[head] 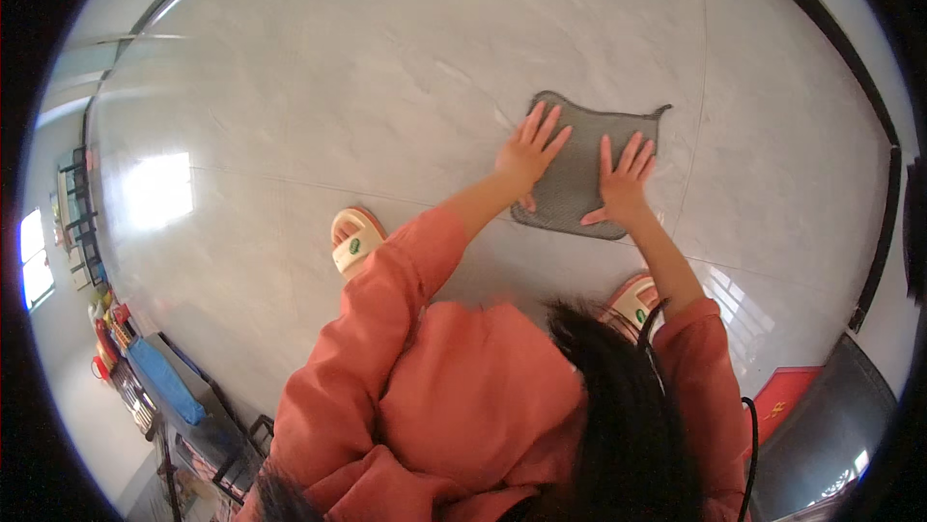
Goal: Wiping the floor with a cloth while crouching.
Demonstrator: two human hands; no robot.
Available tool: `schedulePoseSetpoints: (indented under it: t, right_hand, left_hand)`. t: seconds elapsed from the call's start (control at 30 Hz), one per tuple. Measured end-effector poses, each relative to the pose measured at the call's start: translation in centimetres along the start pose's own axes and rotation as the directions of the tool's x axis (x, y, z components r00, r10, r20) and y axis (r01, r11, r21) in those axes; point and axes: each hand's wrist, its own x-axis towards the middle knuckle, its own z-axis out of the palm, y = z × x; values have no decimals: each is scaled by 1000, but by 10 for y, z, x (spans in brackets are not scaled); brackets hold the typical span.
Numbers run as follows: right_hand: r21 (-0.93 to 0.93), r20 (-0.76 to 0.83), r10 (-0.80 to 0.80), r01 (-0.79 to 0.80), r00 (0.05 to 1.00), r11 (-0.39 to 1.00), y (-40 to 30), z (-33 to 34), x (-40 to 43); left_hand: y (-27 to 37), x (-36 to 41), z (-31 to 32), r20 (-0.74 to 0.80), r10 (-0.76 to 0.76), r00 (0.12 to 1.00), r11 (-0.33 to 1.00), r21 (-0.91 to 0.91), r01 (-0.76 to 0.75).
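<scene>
A grey cloth (579, 167) with a dark bound edge lies spread on the glossy tiled floor (347, 87). My left hand (532, 149) presses flat on its left side, fingers apart, the thumb near the lower left edge. On the right side of the cloth rests my right hand (624, 181), palm down with fingers spread. A small dark loop sticks out at the cloth's top right corner, and the upper edge dips between the corners. Neither hand grips the fabric.
My feet in cream slippers, left (355, 243) and right (636, 301), stand behind the cloth. A black skirting strip (825, 15) borders the floor. At lower right are a dark glossy object (825, 413) and a red item (782, 399). A blue cloth-like item (163, 377) lies among clutter at lower left.
</scene>
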Motion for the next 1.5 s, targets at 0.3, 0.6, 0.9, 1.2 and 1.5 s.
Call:
schedulePoseSetpoints:
  t: [0.3, 0.6, 0.9, 1.2, 1.5]
  right_hand:
    - [58, -7, -125, 125, 992, 990, -144, -12, 56]
    - [5, 173, -123, 125, 977, 992, -162, -19, 73]
    - [-179, 426, 23, 60, 904, 982, -165, -38, 78]
    - [-124, 415, -1, 58, 910, 991, -159, -28, 73]
    - [-153, 192, -144, 174, 971, 973, -152, -28, 73]
  left_hand:
    - [-112, -96, 45, 65, -157, 985, 985, -59, 161]
    - [-131, -97, 56, 6, -171, 985, 985, -37, 171]
    - [-113, -88, 48, 116, -209, 971, 978, 10, 209]
    - [-82, -61, 26, 273, -340, 900, 938, 35, 344]
    - [-69, -49, 29, 138, -299, 944, 954, 64, 293]
